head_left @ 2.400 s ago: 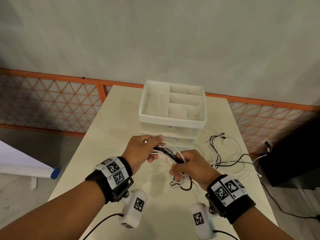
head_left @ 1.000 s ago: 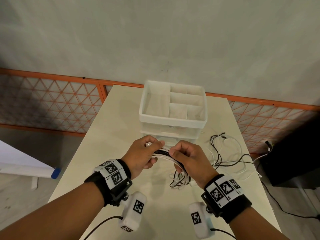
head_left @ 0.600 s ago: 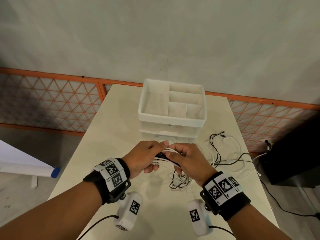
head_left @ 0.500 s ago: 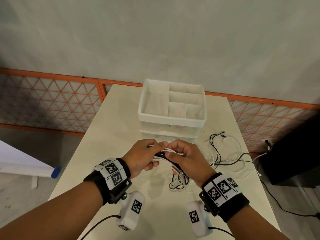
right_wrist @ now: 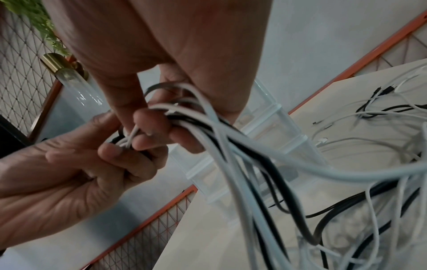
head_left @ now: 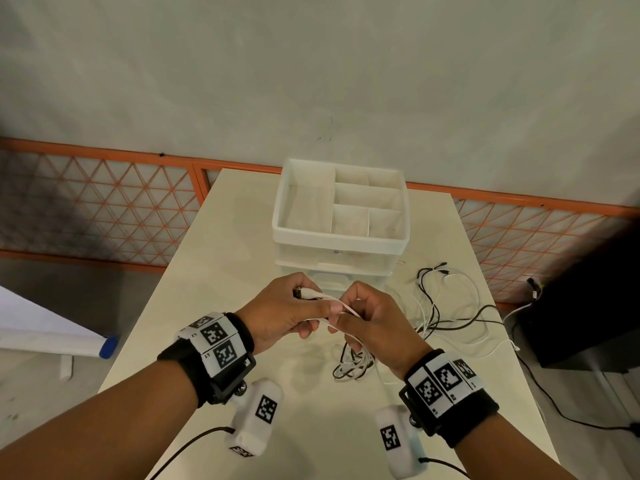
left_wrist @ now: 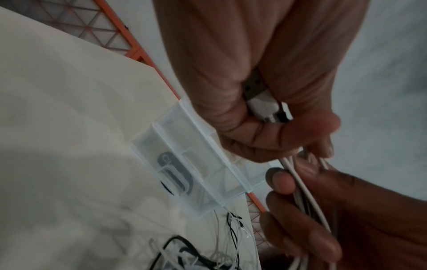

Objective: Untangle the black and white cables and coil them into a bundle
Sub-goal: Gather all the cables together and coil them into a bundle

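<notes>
Both hands meet above the table's middle, holding a bunch of black and white cables (head_left: 341,308). My left hand (head_left: 282,315) grips the plug ends (left_wrist: 263,107) of the cables between thumb and curled fingers. My right hand (head_left: 369,318) curls round the same strands (right_wrist: 208,127) just to the right. Below the hands, loops of the cable bundle (head_left: 353,365) hang down onto the table. More black and white cable (head_left: 446,306) trails off in a loose tangle on the table to the right.
A white compartment organizer (head_left: 339,216) stands on the cream table (head_left: 221,258) just beyond my hands. An orange mesh fence (head_left: 97,202) runs behind the table. A black box (head_left: 588,299) sits off the table's right edge.
My right hand has slid up along the cables from lower right until it meets the left hand. The hanging loops have drawn in under the hands.
</notes>
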The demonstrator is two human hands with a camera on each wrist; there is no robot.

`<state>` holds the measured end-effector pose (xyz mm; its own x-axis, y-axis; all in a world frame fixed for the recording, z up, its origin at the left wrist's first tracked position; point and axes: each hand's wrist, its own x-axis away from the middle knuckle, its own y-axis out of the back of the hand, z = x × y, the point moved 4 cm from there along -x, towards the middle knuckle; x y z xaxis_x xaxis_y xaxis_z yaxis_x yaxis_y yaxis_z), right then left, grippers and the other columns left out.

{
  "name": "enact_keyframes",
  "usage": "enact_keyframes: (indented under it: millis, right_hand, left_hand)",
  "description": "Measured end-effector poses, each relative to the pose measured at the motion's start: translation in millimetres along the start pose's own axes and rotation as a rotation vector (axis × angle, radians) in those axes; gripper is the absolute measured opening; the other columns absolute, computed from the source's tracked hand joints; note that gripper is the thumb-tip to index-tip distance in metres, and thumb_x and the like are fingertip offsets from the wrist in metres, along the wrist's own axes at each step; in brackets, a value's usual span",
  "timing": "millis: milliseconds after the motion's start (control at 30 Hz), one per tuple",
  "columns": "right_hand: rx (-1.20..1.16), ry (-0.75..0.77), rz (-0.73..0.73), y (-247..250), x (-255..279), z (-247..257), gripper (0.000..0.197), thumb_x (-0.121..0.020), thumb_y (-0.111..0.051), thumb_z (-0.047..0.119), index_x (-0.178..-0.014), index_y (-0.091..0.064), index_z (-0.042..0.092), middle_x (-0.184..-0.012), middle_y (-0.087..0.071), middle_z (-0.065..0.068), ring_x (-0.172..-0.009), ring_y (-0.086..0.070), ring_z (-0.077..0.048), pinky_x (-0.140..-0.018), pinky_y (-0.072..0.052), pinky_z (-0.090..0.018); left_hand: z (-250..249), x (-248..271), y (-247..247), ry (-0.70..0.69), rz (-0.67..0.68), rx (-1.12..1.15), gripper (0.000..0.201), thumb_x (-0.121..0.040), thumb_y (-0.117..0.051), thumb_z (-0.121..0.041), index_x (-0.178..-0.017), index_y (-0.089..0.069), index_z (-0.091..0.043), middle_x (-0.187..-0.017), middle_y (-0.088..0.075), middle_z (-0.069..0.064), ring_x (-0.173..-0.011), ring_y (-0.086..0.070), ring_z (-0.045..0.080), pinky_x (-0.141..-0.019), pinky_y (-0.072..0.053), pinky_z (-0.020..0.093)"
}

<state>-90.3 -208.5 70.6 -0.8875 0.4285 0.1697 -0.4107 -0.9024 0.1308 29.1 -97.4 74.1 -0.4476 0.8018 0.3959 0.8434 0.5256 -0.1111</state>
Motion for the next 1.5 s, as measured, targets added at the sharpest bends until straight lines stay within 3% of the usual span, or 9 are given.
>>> enact_keyframes:
  millis: [233, 400, 600, 733, 833, 967, 1133, 1367, 1500]
  right_hand:
    - [0.105, 0.051, -0.050, -1.8, -5.2, 6.5, 0.015, -0.087, -0.074, 0.009, -0.094, -0.060, 0.007, -0.065, -0.067, 0.001, -0.046, -0.052, 0.002, -0.047, -0.038, -0.012]
    - [0.125, -0.087, 0.070, -0.5, -4.8, -3.2, 0.024, -0.085, -0.078, 0.017, -0.105, -0.064, 0.013, -0.061, -0.062, -0.002, -0.046, -0.050, -0.011, -0.045, -0.042, -0.022]
    - [0.350, -0.133, -0.138, 24.5, -6.3, -22.6, 0.022, -0.087, -0.075, 0.035, -0.076, -0.074, 0.016, -0.053, -0.059, 0.002, -0.049, -0.049, -0.006, -0.057, -0.043, -0.024]
    - [0.459, 0.010, -0.094, 19.0, -8.8, 5.8, 0.024, -0.088, -0.074, 0.029, -0.069, -0.070, 0.015, -0.047, -0.049, 0.012, -0.045, -0.043, -0.002, -0.051, -0.033, -0.014]
    - [0.558, 0.098, -0.068, 6.2, -13.7, 24.4, 0.028, -0.086, -0.074, 0.024, -0.068, -0.065, 0.004, -0.051, -0.051, 0.007, -0.049, -0.046, -0.006, -0.052, -0.034, -0.018]
    - [0.535, 0.274, -0.147, -4.5, -16.5, 59.4, 0.009, -0.080, -0.067, 0.003, -0.077, -0.070, 0.011, -0.066, -0.071, 0.000, -0.060, -0.065, -0.011, -0.057, -0.049, -0.021]
    - [0.433, 0.226, -0.354, 41.1, -13.6, 43.1, 0.025, -0.080, -0.077, 0.011, -0.074, -0.053, 0.017, -0.059, -0.055, 0.002, -0.053, -0.052, -0.014, -0.054, -0.046, -0.026]
    - [0.675, -0.078, -0.469, 96.0, -11.8, -14.1, 0.039, -0.090, -0.066, 0.034, -0.055, -0.049, 0.029, -0.068, -0.054, 0.001, -0.071, -0.054, -0.027, -0.056, -0.031, -0.027]
    - [0.227, 0.107, -0.775, 127.9, -2.0, 33.4, 0.027, -0.089, -0.061, 0.007, -0.079, -0.067, 0.031, -0.075, -0.068, 0.003, -0.067, -0.062, -0.021, -0.060, -0.046, -0.030]
  left_hand:
    - [-2.9, 1.9, -3.5, -0.035, 0.037, -0.082, 0.037, -0.078, -0.081, -0.015, -0.101, -0.055, -0.003, -0.062, -0.063, 0.007, -0.046, -0.047, 0.013, -0.035, -0.029, 0.019]
    - [-10.2, -1.4, 5.8, -0.055, -0.109, 0.034, 0.016, -0.087, -0.070, -0.006, -0.091, -0.055, -0.006, -0.075, -0.058, 0.017, -0.045, -0.045, 0.014, -0.034, -0.024, 0.018]
    - [-7.8, 6.6, 32.5, 0.142, -0.080, 0.282, 0.018, -0.090, -0.058, 0.006, -0.105, -0.062, -0.003, -0.094, -0.067, 0.015, -0.069, -0.065, 0.023, -0.060, -0.059, 0.025]
    - [-13.8, 8.1, 46.0, 0.136, -0.107, -0.013, 0.060, -0.065, -0.081, -0.037, -0.119, -0.060, -0.020, -0.116, -0.063, 0.002, -0.105, -0.060, 0.021, -0.087, -0.050, 0.041]
    - [-49.7, 9.1, 26.1, -0.167, -0.190, -0.475, 0.068, -0.073, -0.056, -0.078, -0.123, -0.059, -0.033, -0.123, -0.060, -0.014, -0.116, -0.054, 0.008, -0.100, -0.041, 0.033]
    - [-53.9, 11.3, -31.6, -0.243, -0.046, -0.722, 0.065, -0.086, -0.027, -0.077, -0.098, -0.067, -0.028, -0.094, -0.072, -0.007, -0.088, -0.066, 0.010, -0.085, -0.050, 0.030]
    - [-80.6, 9.3, -5.5, -0.274, -0.298, -0.547, 0.062, -0.089, -0.049, -0.066, -0.052, -0.061, -0.018, -0.045, -0.048, -0.005, -0.037, -0.039, 0.008, -0.048, -0.033, 0.025]
    - [-116.0, 19.4, 4.3, -0.342, -0.246, -0.117, 0.046, -0.086, -0.068, -0.047, -0.055, -0.057, -0.015, -0.048, -0.028, -0.001, -0.043, -0.015, 0.016, -0.046, -0.016, 0.025]
    - [-115.8, 12.4, 21.5, -0.318, -0.385, -0.339, 0.051, -0.087, -0.065, -0.054, -0.062, -0.063, -0.009, -0.039, -0.031, -0.006, -0.035, -0.023, 0.012, -0.045, -0.024, 0.024]
